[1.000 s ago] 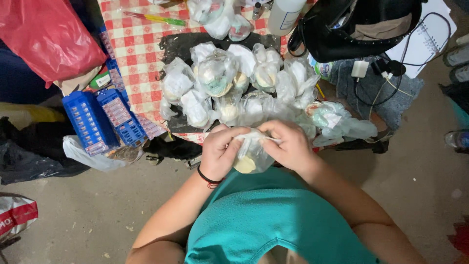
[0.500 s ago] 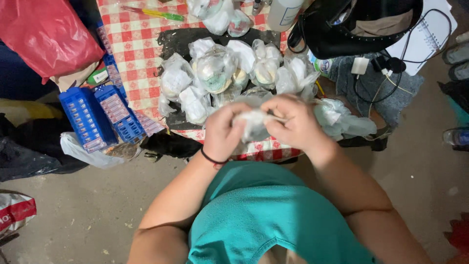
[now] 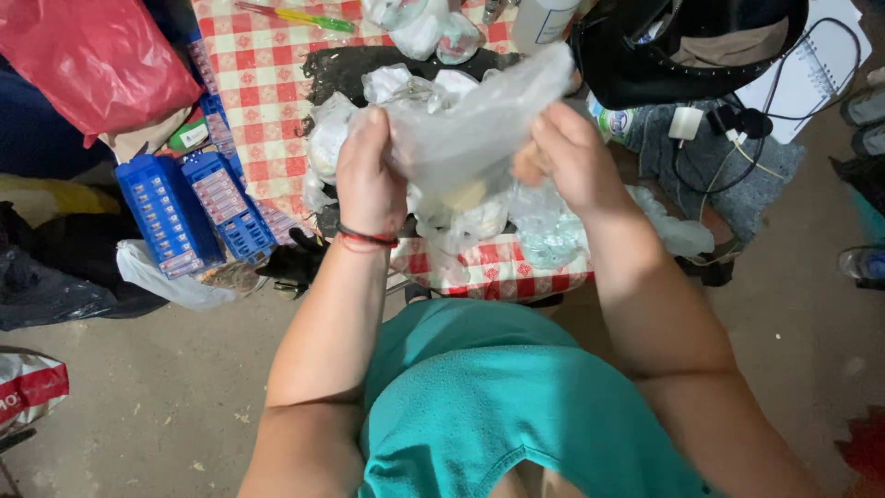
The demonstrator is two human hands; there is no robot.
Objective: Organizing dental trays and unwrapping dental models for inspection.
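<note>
Bag point(image 3: 470, 120), clear plastic, is raised between both hands: left hand point(image 3: 369, 175) clenched on one edge, right hand point(image 3: 572, 161) pinching the other. Something pale sits inside, unsealed. Below the grip lie many filled bags point(image 3: 544, 221).

The worktop point(image 3: 267, 83) is crowded: a heap of small clear bags point(image 3: 461, 221) fills its middle, a black bag point(image 3: 682, 55) blocks the right, and blue trays point(image 3: 194, 212) line the left edge. Bare checked cloth shows only left of the heap.
</note>
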